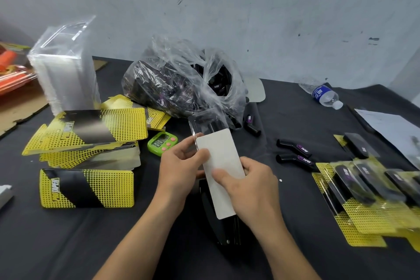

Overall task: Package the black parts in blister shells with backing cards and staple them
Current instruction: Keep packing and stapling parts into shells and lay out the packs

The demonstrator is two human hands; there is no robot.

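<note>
Both hands hold one package at the table's middle. A backing card [221, 166] faces me with its white back, and a clear blister shell [205, 121] with a black part inside sticks out behind its far end. My left hand [181, 163] grips the card's left edge with the thumb on its face. My right hand [247, 185] pinches the lower right edge. A black stapler [223, 232] lies under the card. Two loose black parts [294, 153] lie to the right.
Stacks of yellow-black cards [91, 186] and a tall stack of clear shells [66, 70] stand at left. A plastic bag of black parts [179, 84] sits behind, a green timer [161, 143] beside my left hand. Finished packages [368, 193], papers and a water bottle [323, 94] lie at right.
</note>
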